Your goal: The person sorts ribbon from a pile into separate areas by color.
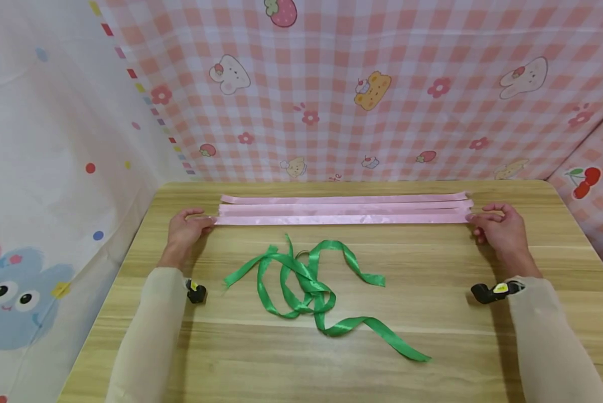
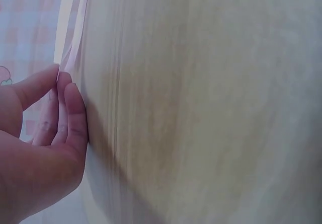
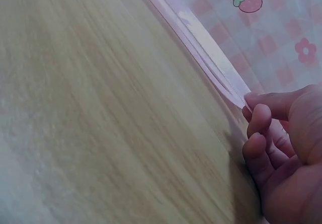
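Note:
Several pink satin ribbon strips (image 1: pixel 342 219) stretch side by side across the far part of the table. My left hand (image 1: pixel 184 229) pinches the left end of the nearest strip between thumb and fingertip; the left wrist view shows the ribbon (image 2: pixel 64 27) running away from that pinch. At the opposite end, my right hand (image 1: pixel 503 228) pinches the ribbon (image 3: pixel 201 45) the same way, its other fingers curled below. The nearest strip is straight and taut between both hands. In front of it lies a tangled green satin ribbon (image 1: pixel 324 305) with loops and loose ends, touched by neither hand.
A small metal ring (image 1: pixel 302 253) shows among the green loops. The wood-grain table (image 1: pixel 362 375) ends at a pink checked cloth (image 1: pixel 407 129) behind and a white printed cloth (image 1: pixel 55 140) on the left. Black wrist cameras (image 1: pixel 493 292) stick out beside both sleeves.

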The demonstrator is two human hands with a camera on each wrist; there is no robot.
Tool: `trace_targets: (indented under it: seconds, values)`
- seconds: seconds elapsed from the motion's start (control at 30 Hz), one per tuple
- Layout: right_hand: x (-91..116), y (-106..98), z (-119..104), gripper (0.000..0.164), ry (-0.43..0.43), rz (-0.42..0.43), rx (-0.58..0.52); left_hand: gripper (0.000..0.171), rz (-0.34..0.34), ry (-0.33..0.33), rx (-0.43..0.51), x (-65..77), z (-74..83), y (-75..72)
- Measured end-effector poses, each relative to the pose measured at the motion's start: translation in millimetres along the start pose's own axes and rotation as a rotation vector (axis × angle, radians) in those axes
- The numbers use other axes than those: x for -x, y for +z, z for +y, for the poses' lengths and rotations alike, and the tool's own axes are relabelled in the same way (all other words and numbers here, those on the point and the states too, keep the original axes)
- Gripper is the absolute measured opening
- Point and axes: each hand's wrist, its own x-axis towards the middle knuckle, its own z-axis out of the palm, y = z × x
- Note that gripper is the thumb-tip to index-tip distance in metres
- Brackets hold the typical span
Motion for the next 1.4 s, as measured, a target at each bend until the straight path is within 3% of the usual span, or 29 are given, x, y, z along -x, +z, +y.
trace_targets:
  seconds: [0.17, 0.33, 0.57, 0.83, 1.17, 1.4]
  values:
    - [-2.3, 0.3, 2.3, 0.031, 0.001, 0.006, 0.006, 0.050, 0.028, 0.007, -0.038, -0.7, -0.7, 1.2]
    - [-4.0, 2.1, 2.5, 0.032, 0.019, 0.013, -0.001, 0.049, 0.047, -0.006, -0.013, -1.0, -1.6, 3.1]
    - [-4.7, 4.5, 0.1, 0.030, 0.010, 0.076, 0.228, 0.047, 0.051, -0.007, -0.025, -0.9, -2.2, 4.7]
    - [-5.9, 5.2, 1.6, 0.029, -0.013, 0.103, 0.259, 0.047, 0.049, 0.006, -0.053, 0.0, -2.6, 5.6]
    - [-6.8, 4.5, 1.9, 0.032, 0.027, 0.128, 0.286, 0.051, 0.056, -0.010, -0.114, -0.2, -2.6, 5.6]
    - [-5.9, 3.3, 3.2, 0.034, 0.036, 0.130, 0.288, 0.053, 0.075, -0.005, -0.044, -0.5, -2.8, 9.2]
